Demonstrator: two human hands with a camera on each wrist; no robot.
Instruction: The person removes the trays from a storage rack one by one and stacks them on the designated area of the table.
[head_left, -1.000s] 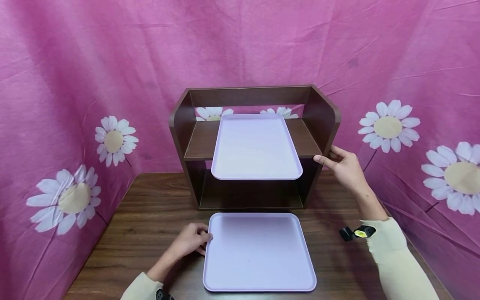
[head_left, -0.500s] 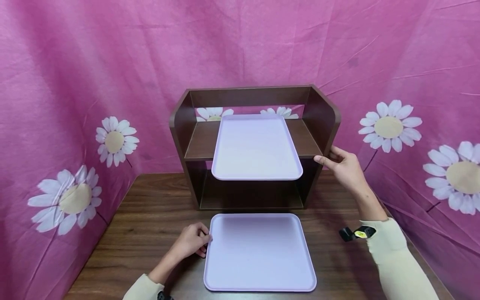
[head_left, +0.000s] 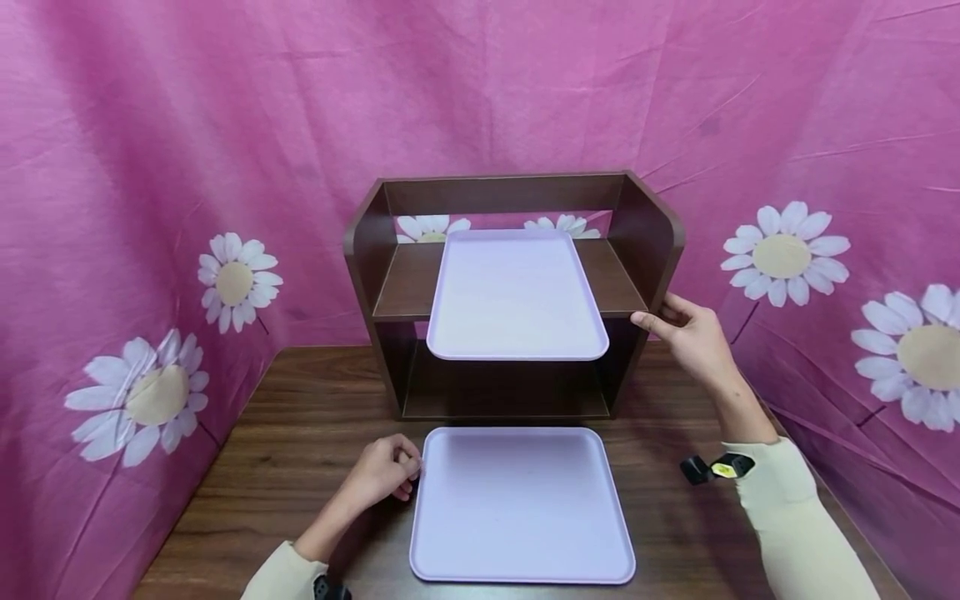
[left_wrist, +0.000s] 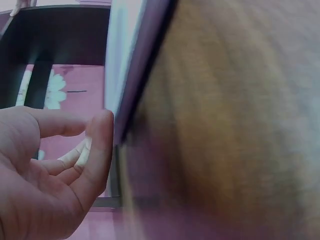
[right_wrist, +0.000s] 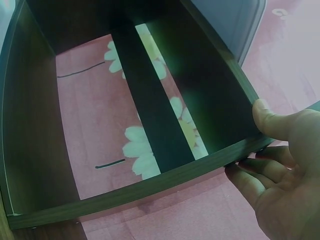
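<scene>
A dark brown two-tier wooden shelf (head_left: 502, 193) stands on the table. My right hand (head_left: 693, 342) grips its right side panel, thumb on the front edge at the middle board and fingers round the outside, as the right wrist view also shows. Across the middle board lies a lilac tray (head_left: 517, 296), its near end jutting past the front. A second lilac tray (head_left: 521, 508) rests flat on the table before the shelf. Beside that tray's left rim is my left hand (head_left: 381, 475), fingers loosely curled, with nothing seen between them. Whether its fingertips touch the rim, I cannot tell.
The brown wood-grain table (head_left: 292, 408) runs under everything. Pink cloth (head_left: 300, 100) with large white daisies hangs behind and along both sides. Below the upper tray, the shelf's lower compartment (head_left: 502, 392) opens toward me.
My left hand has drawn slightly left; its fingertips no longer overlap the lower tray's rim. The right hand keeps its hold on the shelf, and both trays lie as before.
</scene>
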